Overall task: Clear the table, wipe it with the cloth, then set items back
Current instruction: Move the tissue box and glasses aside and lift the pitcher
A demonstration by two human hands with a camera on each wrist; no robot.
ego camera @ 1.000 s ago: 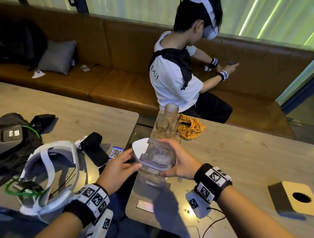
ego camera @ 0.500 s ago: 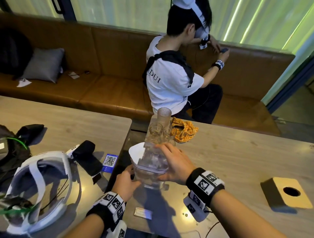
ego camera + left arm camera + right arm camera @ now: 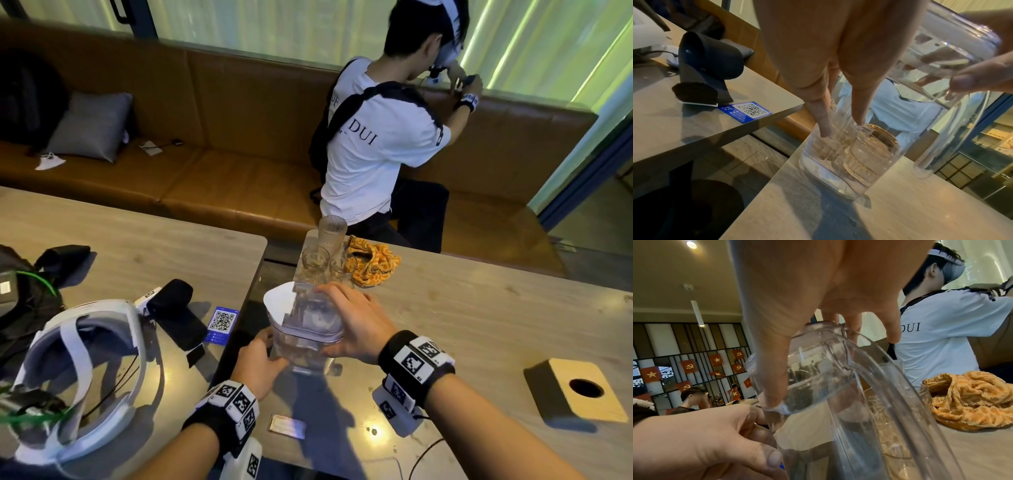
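Note:
A clear pitcher (image 3: 301,329) with a white lid stands at the left edge of the wooden table (image 3: 479,325). My right hand (image 3: 356,322) arches over its top, fingers on the lid and thumb on the near side. Lower down, my left hand (image 3: 260,363) wraps the body, and the left wrist view shows its fingers lying along the pitcher (image 3: 849,162) wall. Behind the pitcher are a tall ribbed glass (image 3: 330,236) and short glasses (image 3: 315,258). An orange cloth (image 3: 371,265) lies bunched to their right, also visible as the cloth (image 3: 970,400) in the right wrist view.
A wooden box with a round hole (image 3: 582,390) sits at the right. A small card (image 3: 287,426) lies near the front edge. Across a narrow gap (image 3: 253,284), the left table holds a white headset (image 3: 85,359), a QR card (image 3: 222,322) and black gear. A person (image 3: 376,144) sits on the sofa.
My left hand has dropped from beside the lid to the pitcher's lower body. The right hand stays on top. The seated person has turned toward the window.

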